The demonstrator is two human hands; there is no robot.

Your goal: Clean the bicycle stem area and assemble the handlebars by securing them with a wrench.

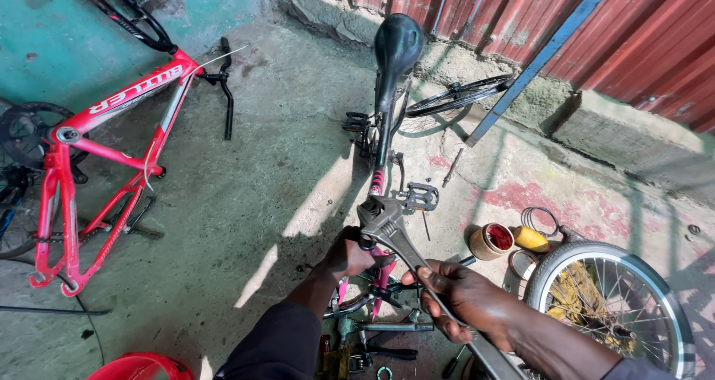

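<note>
Gripping by both hands: right hand [469,302] clenched on the wrench [406,246] handle, left hand [348,255] clenched beside its head at the bike frame [383,138]. Steel, heavy, stiff, possibly greasy; best held far down the handle.

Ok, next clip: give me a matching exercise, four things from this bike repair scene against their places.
Things:
1. adjustable wrench
2. red bicycle frame
3. spoked wheel
4. grease tin

Places:
A. lying on the concrete, far left
B. held in the right hand, jaws on the small bike
C. lower right corner
D. on the ground between the pedal and the wheel

Pairs: 1-B, 2-A, 3-C, 4-D
</note>
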